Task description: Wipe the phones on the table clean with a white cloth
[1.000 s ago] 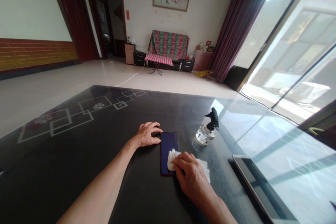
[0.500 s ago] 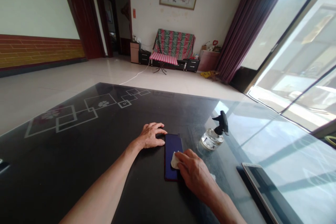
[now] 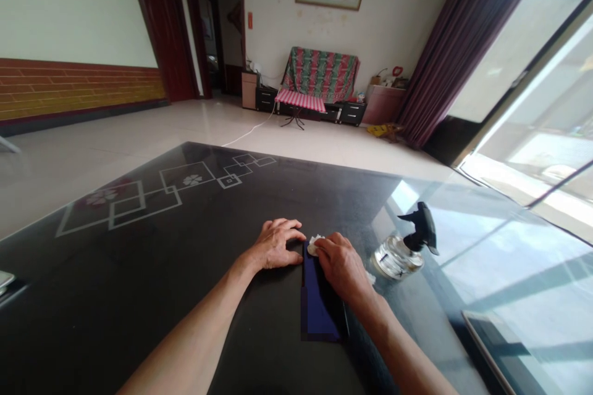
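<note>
A flat, dark blue, phone-shaped slab [image 3: 320, 315] lies on the black glossy table [image 3: 222, 210] in front of me. My left hand [image 3: 278, 245] rests on the table at the slab's upper left, fingers spread, with thumb and index fingertip touching its left edge. My right hand [image 3: 343, 265] is closed on a crumpled white tissue [image 3: 313, 245] and presses it against the slab's far end. The right hand and forearm cover part of the slab's right side. Right of this hand stands a clear spray bottle [image 3: 397, 256] with a black trigger head.
A phone [image 3: 486, 345] lies at the lower right of the table. Another pale object [image 3: 5, 281] is cut off at the left edge. Beyond the table are a small pink-striped table [image 3: 301, 100], a cloth-covered item [image 3: 322, 74] and a purple curtain [image 3: 482, 37].
My right hand has slid the tissue from the slab's middle to its far end. The left hand stays by the left edge. The whole view has shifted slightly.
</note>
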The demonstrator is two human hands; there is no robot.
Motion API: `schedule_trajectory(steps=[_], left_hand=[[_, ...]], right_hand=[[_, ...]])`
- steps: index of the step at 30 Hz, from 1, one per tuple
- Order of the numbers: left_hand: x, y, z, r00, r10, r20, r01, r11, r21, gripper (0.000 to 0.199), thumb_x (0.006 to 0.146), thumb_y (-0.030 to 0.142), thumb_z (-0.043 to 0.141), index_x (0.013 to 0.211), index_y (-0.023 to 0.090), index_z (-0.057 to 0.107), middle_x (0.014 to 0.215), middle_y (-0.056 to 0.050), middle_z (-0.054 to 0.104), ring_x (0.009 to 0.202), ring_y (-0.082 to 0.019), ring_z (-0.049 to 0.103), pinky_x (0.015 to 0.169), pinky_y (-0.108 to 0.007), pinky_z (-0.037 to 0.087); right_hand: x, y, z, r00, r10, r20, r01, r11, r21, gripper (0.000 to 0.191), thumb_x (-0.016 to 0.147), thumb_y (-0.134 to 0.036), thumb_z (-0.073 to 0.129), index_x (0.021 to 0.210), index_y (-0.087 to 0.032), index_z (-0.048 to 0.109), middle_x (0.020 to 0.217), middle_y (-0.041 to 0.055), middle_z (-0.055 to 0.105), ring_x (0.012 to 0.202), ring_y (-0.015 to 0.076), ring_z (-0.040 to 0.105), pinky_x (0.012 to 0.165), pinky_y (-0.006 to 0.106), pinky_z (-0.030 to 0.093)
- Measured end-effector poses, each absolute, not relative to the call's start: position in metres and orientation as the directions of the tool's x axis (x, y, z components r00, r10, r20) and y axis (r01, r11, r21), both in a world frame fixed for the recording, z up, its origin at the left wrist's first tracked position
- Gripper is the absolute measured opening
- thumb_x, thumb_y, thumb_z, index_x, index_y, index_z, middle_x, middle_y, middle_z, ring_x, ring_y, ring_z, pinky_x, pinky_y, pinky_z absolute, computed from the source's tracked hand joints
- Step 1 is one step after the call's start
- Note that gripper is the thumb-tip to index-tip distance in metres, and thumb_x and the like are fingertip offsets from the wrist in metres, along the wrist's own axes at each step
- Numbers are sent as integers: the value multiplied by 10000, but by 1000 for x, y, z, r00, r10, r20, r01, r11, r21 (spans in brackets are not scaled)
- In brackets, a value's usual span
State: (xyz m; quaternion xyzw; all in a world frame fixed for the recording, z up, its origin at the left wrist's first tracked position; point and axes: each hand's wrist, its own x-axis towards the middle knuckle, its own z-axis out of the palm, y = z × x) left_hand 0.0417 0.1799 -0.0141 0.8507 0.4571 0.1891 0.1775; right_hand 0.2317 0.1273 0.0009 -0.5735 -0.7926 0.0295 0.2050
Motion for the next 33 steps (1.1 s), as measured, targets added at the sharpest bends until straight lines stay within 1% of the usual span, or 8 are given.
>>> schedule_trajectory(steps=[3,7,12,17,21,24,27,33], left_hand=[[42,179,-13,495,853,164,707,-505,496,328,651,393,730,962,313,667,1351,17,525,1281,-289,399,1065,-473,277],[43,178,-12,491,855,164,698,-499,514,272,663,420,723,891,285,660,1343,5,534,1280,-287,404,1065,-471,274],[41,179,-12,510,848,146,690,-504,520,246,670,356,711,903,294,661,1364,12,516,1298,-287,383,1075,-489,248],[40,180,-12,523,842,132,686,-508,522,212,704,319,670,915,299,666,1376,13,507,1305,-283,374,1079,-492,234],[41,180,-12,523,842,133,686,-508,521,220,690,310,670,910,301,664,1379,15,502,1306,-277,370,1079,-484,237],[41,180,-11,523,842,134,688,-509,517,223,684,304,663,907,300,665,1372,16,508,1302,-278,374,1077,-485,238],[41,179,-11,522,842,135,692,-511,510,231,683,305,655,913,300,669,1371,19,508,1296,-284,381,1077,-484,241],[41,181,-13,520,843,135,704,-513,492,386,674,302,652,1057,357,652,1369,30,510,1287,-296,389,1073,-497,246]], right_hand=[[228,126,0,-284,913,293,888,365,-279,219,935,-185,462,911,-205,679,890,54,565,869,170,538,805,268,407],[225,121,2,-344,900,268,868,413,-274,230,938,-191,455,936,-227,683,909,41,560,860,156,532,783,249,401],[222,128,5,-321,910,264,887,386,-254,251,950,-189,428,900,-203,673,874,48,543,830,160,518,767,259,393],[222,116,6,-359,901,243,870,417,-262,242,931,-145,436,931,-222,665,903,42,537,840,159,505,747,249,398],[227,90,10,-409,886,217,843,458,-282,257,923,-126,425,943,-226,660,918,45,548,838,161,503,772,261,409],[228,70,14,-431,885,176,835,465,-294,282,914,-107,414,973,-245,652,917,42,553,825,167,502,749,266,416],[228,54,16,-434,889,144,832,457,-316,288,896,-86,417,962,-251,644,926,42,555,817,173,502,729,268,419],[229,30,17,-447,889,95,814,449,-369,277,892,-90,421,942,-261,633,934,38,562,820,178,509,715,271,420]])
